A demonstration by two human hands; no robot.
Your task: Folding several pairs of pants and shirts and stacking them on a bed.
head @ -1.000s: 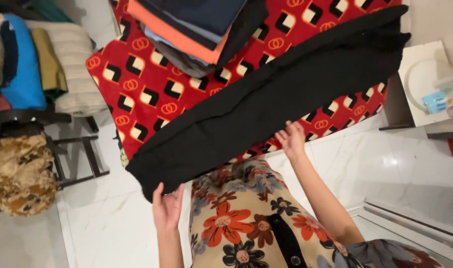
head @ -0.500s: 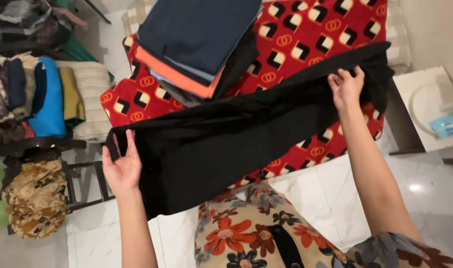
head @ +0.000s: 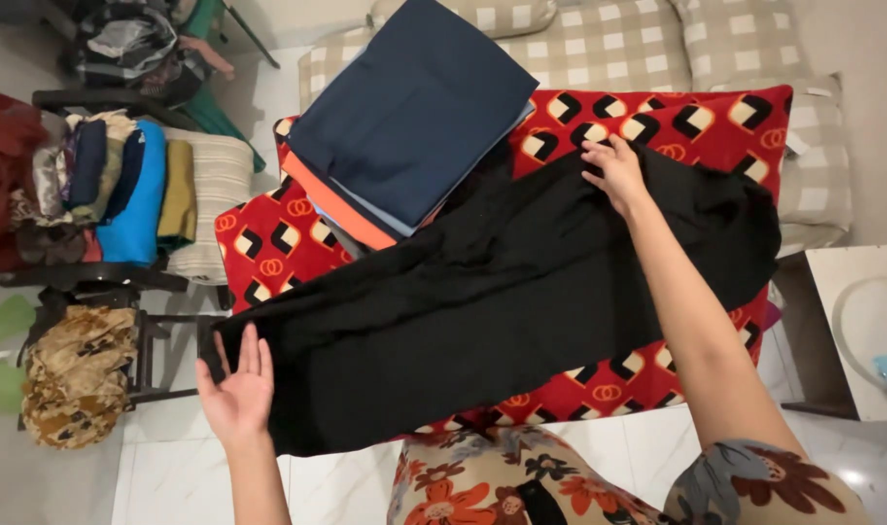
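— So where's the black cloth (head: 502, 292)?
— Spread across the frame's middle on the red patterned blanket (head: 288, 238).
— Grips?
— Left hand (head: 237, 389) open, palm up under its lower-left edge; right hand (head: 613, 170) pinching its upper edge.

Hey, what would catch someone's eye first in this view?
A long black cloth stretched across a red patterned blanket, the left hand under its near-left end and the right hand on its far edge. Behind it sits a stack of folded clothes, navy on top.
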